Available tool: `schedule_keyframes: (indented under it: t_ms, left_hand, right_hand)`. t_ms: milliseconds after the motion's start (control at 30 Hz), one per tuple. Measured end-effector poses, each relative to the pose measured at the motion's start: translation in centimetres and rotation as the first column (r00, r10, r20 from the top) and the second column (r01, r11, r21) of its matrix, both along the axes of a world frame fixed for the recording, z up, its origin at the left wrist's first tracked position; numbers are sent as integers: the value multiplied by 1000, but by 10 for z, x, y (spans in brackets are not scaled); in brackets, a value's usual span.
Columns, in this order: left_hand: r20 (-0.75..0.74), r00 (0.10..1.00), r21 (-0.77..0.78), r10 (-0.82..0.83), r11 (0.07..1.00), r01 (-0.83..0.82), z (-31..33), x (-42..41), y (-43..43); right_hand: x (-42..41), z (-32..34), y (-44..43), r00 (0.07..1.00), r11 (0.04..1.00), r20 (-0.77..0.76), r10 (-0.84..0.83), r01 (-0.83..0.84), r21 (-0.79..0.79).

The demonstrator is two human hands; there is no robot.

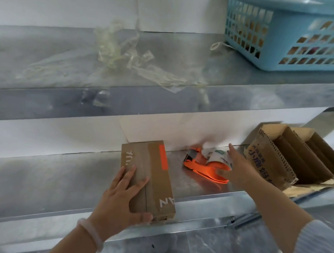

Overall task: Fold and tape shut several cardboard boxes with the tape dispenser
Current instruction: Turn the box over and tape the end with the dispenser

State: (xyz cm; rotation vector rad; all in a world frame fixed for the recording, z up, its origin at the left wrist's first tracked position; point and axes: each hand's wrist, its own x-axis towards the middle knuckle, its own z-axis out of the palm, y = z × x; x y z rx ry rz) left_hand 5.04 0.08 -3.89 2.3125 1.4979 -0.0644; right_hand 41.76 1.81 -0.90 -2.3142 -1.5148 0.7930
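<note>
A closed cardboard box (158, 175) lies flat on a metal shelf (66, 179), the person's left hand (122, 196) pressing on its top with fingers straight and spread and the thumb against its near end. Just to the right, the right hand (238, 166) reaches with fingers extended over the roll end of the orange tape dispenser (197, 165); blur hides whether they touch. Flattened boxes (274, 160) stand beside it.
</note>
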Motion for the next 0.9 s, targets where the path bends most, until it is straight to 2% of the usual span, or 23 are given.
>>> schedule_keyframes:
  t_ms: [167,333,400,467,533,600,633,700,733,767,900]
  left_hand:
    - [-32,999,-48,29,998,-31,5,4,2]
    - [-46,998,-45,52,998,-54,21,14,0]
    - [71,994,50,77,996,-81,29,27,-5]
    - [275,955,95,109,986,-140,41,48,-13]
    - [470,865,-61,177,984,-168,56,73,-22]
    - [574,753,-350,321,928,-128,70,104,-26]
    - [610,658,-505,443,856,-108,74,119,-27]
    - [591,386,-754,709,655,-48,85,143,-27]
    - [561,269,-812,783,583,-4,89,152,-26]
    - [547,206,-832,811,555,24,89,157,-23]
    - [546,101,-837,832,546,27,90,165,-20]
  right_hand:
    - [7,-14,-12,990,995,121,75,-81,49]
    - [-4,-17,-25,996,984,65,66,-75,163]
    - [-8,-16,-31,998,972,38,43,-51,227]
    - [-14,-13,-41,1000,954,11,27,-29,300]
    - [-22,-9,-51,1000,916,-5,21,-17,402]
    - [-32,-6,-60,999,843,31,29,-41,537]
    - [-36,-6,-62,996,788,75,40,-78,610]
    - [-44,-6,-66,978,631,200,67,-197,751]
    - [-47,-5,-67,965,551,251,77,-251,796]
    - [-50,-4,-68,955,487,281,89,-288,824]
    - [-56,-5,-73,926,370,342,156,-376,850]
